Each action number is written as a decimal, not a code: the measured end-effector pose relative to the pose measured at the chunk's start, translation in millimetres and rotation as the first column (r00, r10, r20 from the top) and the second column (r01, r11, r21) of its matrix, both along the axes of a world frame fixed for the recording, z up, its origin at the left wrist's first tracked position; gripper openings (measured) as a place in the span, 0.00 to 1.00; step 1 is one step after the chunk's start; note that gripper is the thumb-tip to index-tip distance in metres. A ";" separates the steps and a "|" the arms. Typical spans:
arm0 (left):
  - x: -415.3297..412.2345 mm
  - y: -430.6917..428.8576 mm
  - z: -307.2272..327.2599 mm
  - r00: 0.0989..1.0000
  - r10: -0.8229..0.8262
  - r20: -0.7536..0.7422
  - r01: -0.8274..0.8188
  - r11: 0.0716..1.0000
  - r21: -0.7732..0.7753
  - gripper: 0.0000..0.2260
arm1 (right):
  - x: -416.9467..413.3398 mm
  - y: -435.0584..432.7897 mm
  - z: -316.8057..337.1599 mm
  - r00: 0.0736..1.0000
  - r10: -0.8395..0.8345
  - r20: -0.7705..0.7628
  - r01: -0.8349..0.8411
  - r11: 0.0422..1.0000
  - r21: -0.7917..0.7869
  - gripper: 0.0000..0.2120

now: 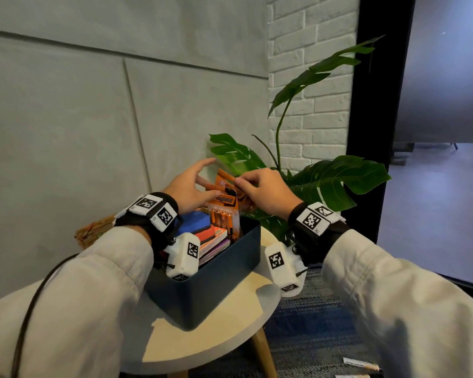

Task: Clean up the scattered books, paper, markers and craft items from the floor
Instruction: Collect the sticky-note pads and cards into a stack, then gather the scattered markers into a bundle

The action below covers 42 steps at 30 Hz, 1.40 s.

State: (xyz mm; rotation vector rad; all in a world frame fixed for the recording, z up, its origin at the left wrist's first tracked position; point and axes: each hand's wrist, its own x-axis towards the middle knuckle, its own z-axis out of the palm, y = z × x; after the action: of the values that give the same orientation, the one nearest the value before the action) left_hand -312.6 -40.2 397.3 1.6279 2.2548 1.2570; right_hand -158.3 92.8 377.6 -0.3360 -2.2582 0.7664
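Head view, step: stowing a gathered item, judging by the orange battery packs (224, 204) held over the dark blue bin (216, 274).
Right hand (265, 193): pinches the top edge of the battery packs.
Left hand (189, 188): fingers straight and spread, just beside the packs' left edge, gripping nothing.
Battery packs: orange card with a clear blister of cells, upright, lower end dipping into the bin's far corner.
Bin: stands on the round surface (202, 347); holds stacked books (215, 241) and a blue block (195, 223).
Next move: probably lower the packs into the gap beside the books, then let go.
Floor (311, 323): small white pieces (361, 362) lie at lower right, not yet collected.
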 end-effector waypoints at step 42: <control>252.3 107.1 -188.3 0.844 -0.294 0.449 0.386 0.914 -0.127 0.14 | 269.0 62.8 -215.3 0.580 -0.161 0.799 0.465 0.870 -0.162 0.10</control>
State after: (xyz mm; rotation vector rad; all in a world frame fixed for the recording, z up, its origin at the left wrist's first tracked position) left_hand -60.3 66.9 209.1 1.4277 1.6821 1.0994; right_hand 110.6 155.7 162.3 -1.4725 -2.6727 0.9493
